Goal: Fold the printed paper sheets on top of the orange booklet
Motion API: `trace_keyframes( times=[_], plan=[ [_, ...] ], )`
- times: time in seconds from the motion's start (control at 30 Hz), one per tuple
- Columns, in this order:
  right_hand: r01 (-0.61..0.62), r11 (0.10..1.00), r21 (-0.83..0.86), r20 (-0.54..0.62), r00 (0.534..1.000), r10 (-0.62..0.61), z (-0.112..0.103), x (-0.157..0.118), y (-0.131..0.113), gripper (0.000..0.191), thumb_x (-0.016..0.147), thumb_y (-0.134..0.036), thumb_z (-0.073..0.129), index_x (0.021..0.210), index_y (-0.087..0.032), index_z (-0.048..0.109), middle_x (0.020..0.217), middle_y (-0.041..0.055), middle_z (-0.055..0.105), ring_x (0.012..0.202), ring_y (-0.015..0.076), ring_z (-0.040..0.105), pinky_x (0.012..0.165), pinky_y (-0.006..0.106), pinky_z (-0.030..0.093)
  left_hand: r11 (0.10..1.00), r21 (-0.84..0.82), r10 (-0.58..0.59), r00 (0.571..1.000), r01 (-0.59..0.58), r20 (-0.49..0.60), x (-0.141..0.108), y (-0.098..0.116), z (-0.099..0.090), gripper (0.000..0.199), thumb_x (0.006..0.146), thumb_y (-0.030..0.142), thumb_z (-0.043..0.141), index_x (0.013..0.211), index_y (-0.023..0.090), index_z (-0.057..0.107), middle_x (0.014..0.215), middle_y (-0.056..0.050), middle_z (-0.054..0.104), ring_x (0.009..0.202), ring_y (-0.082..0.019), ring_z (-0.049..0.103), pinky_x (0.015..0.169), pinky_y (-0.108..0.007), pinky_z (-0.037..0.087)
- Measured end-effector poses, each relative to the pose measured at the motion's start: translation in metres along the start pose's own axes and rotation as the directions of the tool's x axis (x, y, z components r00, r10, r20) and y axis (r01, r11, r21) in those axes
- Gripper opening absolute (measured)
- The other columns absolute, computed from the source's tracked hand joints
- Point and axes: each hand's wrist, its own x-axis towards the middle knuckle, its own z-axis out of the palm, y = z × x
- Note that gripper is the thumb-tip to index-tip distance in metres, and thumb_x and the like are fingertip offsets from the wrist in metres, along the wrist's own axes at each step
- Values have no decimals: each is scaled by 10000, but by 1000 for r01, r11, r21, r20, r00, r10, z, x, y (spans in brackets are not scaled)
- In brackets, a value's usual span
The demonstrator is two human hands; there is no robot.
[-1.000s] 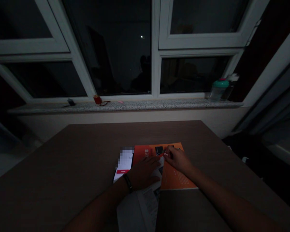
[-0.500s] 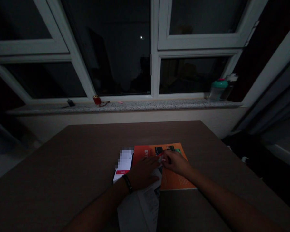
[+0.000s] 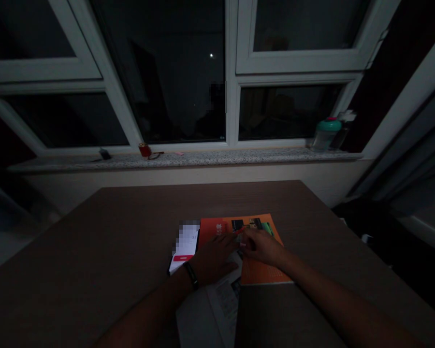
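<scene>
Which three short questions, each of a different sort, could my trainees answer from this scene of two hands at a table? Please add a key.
1. True or false: the phone lies to the left of the orange and red booklet.

2. How is the left hand held?
A) Clenched in a fist
B) Spread out, palm down
C) Wrapped round a bottle

3. Fill in the colour: of the two bottles at the right end of the windowsill, the left one has a ____ lid.

Key: 1 true; 2 B; 3 teal
</scene>
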Motion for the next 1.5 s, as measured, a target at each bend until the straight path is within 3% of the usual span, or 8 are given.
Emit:
trace_keyframes(
  times=[0.2,0.53,0.77,0.87,1.17,1.37,1.5],
  plan=[
    [-145,989,-16,-141,980,141,-1,5,14,86,823,-200,583,794,-211,503,692,-27,602,611,127,556,566,213,321,996,75,-49,999,48,5,0,-5,5,607,929,426,572,1447,213,337,1497,-115,389,1370,-298,349,1103,-483,302],
    [1,998,60,-9,1000,0,0,2,6,135,775,-184,623,767,-208,490,712,-17,598,630,126,543,559,206,334,996,69,-50,999,50,-2,1,-3,4,536,932,396,570,1411,237,387,1476,-86,427,1357,-272,369,1108,-469,295],
    [-151,988,23,-135,979,153,1,6,13,85,811,-190,592,803,-212,510,674,-32,591,601,126,557,554,208,323,995,76,-63,998,61,17,1,-3,4,537,922,353,595,1405,237,391,1490,-88,409,1359,-280,367,1094,-491,309],
    [-148,988,30,-142,978,151,0,6,14,87,811,-192,593,801,-213,509,676,-33,592,604,126,559,561,208,329,996,73,-52,999,52,-8,1,-3,4,521,920,354,598,1391,243,406,1468,-89,430,1344,-284,379,1087,-491,316],
    [1,995,98,-2,1000,-1,0,2,5,157,744,-161,634,736,-203,483,693,-30,571,613,116,516,541,200,317,998,56,-36,999,37,-19,2,0,-2,459,922,360,596,1338,232,450,1388,-83,491,1280,-287,422,1056,-470,349],
    [-154,985,72,-101,982,161,1,6,13,109,807,-222,599,782,-211,494,664,-36,575,590,123,531,539,206,319,997,68,-47,999,46,3,1,0,-2,512,948,424,542,1402,235,398,1444,-88,456,1330,-288,388,1091,-479,305],
    [-162,984,71,-108,980,169,-1,8,15,88,811,-211,589,787,-207,504,660,-36,574,581,120,522,545,208,322,997,71,-41,999,42,-5,0,-2,0,537,941,419,555,1415,233,383,1479,-90,421,1345,-289,383,1102,-478,297]
  ],
)
